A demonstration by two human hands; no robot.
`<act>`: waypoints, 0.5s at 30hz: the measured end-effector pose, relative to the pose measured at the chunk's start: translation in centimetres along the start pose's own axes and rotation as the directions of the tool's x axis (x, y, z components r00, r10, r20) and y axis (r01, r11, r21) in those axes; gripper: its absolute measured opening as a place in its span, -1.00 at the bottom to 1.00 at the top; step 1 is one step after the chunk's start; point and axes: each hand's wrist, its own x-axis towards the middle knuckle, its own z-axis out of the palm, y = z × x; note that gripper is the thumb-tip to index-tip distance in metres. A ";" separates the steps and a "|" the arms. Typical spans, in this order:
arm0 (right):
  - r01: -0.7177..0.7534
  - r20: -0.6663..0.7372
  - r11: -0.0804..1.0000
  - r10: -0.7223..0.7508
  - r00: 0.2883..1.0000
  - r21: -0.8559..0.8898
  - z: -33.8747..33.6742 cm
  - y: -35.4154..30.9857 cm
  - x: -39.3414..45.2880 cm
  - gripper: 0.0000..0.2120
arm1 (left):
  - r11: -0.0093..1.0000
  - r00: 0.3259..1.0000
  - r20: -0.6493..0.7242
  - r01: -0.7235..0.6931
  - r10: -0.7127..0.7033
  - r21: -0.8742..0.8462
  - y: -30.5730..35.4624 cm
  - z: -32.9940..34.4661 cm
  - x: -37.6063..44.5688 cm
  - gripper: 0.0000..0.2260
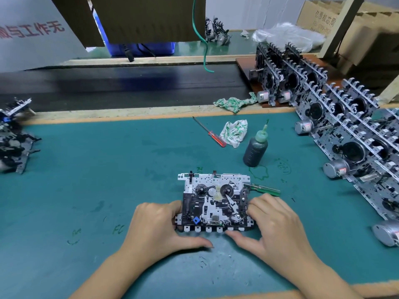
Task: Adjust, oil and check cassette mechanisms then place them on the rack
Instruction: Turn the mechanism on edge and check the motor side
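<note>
Just left of my left hand (160, 226) I read "FC" (118, 229) scrawled on the tabletop (86, 169). Far beyond it, a sign (32, 29) shows "与工作无"; beyond my right hand (278, 221), a cardboard box (317, 18) reads "机芯".

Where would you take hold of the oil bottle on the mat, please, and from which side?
Grip the oil bottle round its wide dark body, coming from the near left side. It stands upright, its thin green nozzle offers little to hold, and the mat on that side is bare, while the rack of mechanisms crowds its right.

Left hand (159, 225) and right hand (274, 221) being held low, fingers curled inward, thumbs being pointed toward each other.
</note>
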 end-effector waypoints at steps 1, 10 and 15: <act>0.005 0.007 1.000 -0.005 1.000 0.001 0.0 0.1 0.1 -0.52 | 1.000 1.000 0.000 -0.001 0.001 -0.004 0.0 0.0 0.0 -0.43; -0.053 -0.015 0.997 0.053 0.998 0.056 -0.2 0.2 0.2 -0.50 | 0.999 0.999 0.025 -0.038 0.037 0.036 0.3 0.0 -0.4 -0.43; 0.031 0.095 0.997 -0.037 0.995 0.064 -1.1 0.4 0.4 -0.54 | 1.000 1.000 -0.018 0.002 -0.002 -0.009 0.1 0.0 -0.3 -0.46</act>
